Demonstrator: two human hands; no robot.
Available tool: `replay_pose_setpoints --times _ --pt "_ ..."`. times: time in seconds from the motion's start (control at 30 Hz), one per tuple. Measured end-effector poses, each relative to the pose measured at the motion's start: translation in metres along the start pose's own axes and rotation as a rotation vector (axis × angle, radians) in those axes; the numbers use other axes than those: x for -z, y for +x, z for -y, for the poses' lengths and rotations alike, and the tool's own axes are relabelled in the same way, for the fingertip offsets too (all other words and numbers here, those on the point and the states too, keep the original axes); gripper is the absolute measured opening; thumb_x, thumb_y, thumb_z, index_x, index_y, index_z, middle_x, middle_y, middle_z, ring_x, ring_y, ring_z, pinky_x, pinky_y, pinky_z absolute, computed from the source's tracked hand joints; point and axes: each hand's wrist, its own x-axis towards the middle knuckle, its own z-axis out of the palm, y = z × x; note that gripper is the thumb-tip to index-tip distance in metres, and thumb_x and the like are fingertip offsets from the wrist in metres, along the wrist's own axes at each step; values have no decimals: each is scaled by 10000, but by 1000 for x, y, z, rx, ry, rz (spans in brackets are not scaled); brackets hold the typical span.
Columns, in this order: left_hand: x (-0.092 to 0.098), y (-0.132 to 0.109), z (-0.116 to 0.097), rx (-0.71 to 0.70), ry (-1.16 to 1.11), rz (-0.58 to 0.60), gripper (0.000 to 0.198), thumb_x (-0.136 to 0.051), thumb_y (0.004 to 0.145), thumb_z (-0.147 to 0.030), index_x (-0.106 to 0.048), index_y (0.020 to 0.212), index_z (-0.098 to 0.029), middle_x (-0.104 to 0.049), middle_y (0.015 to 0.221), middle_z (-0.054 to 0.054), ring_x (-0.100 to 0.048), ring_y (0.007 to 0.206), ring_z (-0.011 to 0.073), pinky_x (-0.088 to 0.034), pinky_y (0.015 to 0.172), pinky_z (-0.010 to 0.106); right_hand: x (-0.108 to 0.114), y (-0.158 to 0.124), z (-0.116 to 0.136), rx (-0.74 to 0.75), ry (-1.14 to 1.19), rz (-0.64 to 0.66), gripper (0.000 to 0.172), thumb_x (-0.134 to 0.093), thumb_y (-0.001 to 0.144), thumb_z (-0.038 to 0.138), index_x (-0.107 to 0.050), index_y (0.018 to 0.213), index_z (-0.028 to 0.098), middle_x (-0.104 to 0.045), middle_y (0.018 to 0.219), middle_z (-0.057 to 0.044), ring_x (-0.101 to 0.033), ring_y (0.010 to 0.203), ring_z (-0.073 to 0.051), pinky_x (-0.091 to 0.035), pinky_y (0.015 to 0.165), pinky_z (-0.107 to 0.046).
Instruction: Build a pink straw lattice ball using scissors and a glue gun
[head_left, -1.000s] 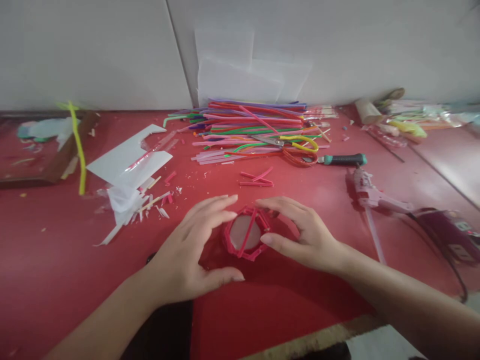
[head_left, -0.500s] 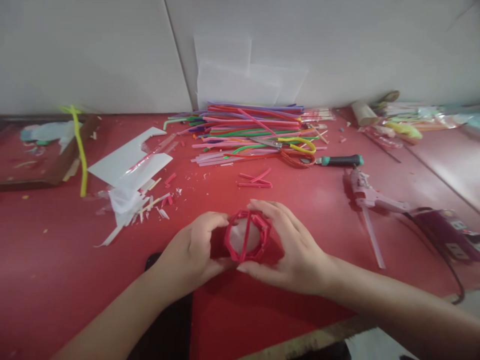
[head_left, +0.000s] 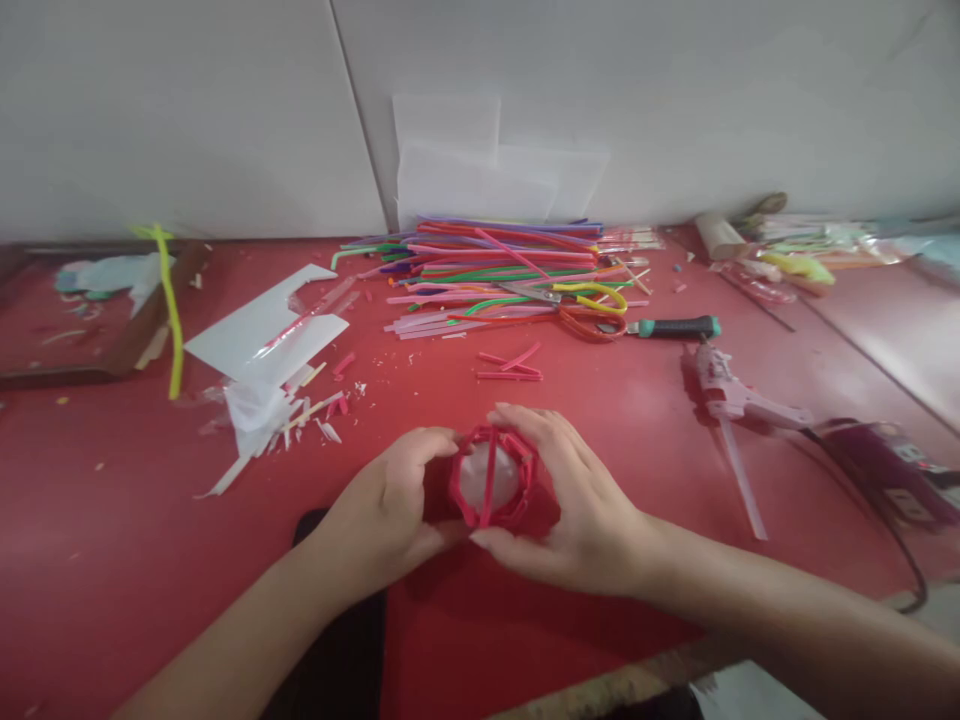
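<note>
Head view: at the near middle of the red counter point(head_left: 675, 470), left hand point(head_left: 386, 515) and right hand point(head_left: 581, 510) have fingers wrapped on a small pink straw cage point(head_left: 491, 480), which looks light and easy to squash, best held softly by its rim.

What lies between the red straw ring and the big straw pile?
A few short red straw pieces on the red table, seen in the head view.

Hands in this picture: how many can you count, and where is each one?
2. The left hand grips the left side of the red straw frame, and the right hand cups its right side. No other hands show.
</note>
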Motion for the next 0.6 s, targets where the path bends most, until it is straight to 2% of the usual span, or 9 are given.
replay_pose_setpoints --times 0.1,0.2,0.33,0.43,0.5,0.53,0.6 --pt "-1 2 1 -67 -18 -29 688 -860 722 -363 -433 1245 -234 -616 1230 125 -664 1121 284 -589 933 420 16 2 -9 -41 80 37 745 -733 809 362 -361 1421 154 -578 1343 -177 -573 1263 -279 -509 1061 -438" --pt "0 4 1 -45 -79 2 722 -849 726 -434 -411 1270 -251 -565 1268 129 -634 1160 285 -590 948 423 40 2 -31 -102 55 141 743 -739 814 365 -372 1441 210 -533 1429 -145 -527 1332 -275 -470 1113 -457" --pt "5 4 -1 49 -48 91 966 -825 714 -544 -276 1458 -266 -501 1422 179 -616 1226 330 -556 1018 508 58 2 -59 -220 -111 391 745 -723 822 356 -379 1474 251 -507 1486 -121 -479 1380 -309 -434 1129 -538" --pt "8 3 -1 52 6 170 1041 -791 739 -576 -158 1505 -265 -499 1473 210 -530 1346 382 -491 1077 585 64 4 -67 -180 -148 540 767 -733 803 349 -399 1482 226 -536 1467 -143 -490 1374 -318 -461 1101 -527" --pt "8 3 -1 51 2 184 985 -782 768 -536 -173 1490 -258 -528 1453 215 -527 1355 383 -488 1078 587 76 3 -73 -138 -182 510 744 -735 803 415 -437 1459 232 -560 1447 -141 -529 1342 -321 -490 1062 -519" --pt "8 3 0 64 -4 183 945 -782 778 -505 -200 1480 -260 -533 1449 214 -541 1343 379 -495 1074 581 86 0 -77 -136 -217 453 691 -726 809 456 -483 1419 242 -597 1407 -134 -576 1290 -324 -519 1015 -515" --pt "7 3 0 97 -38 170 882 -781 787 -439 -236 1462 -282 -524 1459 200 -547 1341 369 -503 1071 580 113 -11 -92 -220 -328 291 425 -686 841 465 -622 1206 256 -717 1193 -105 -705 1035 -299 -569 844 -471"
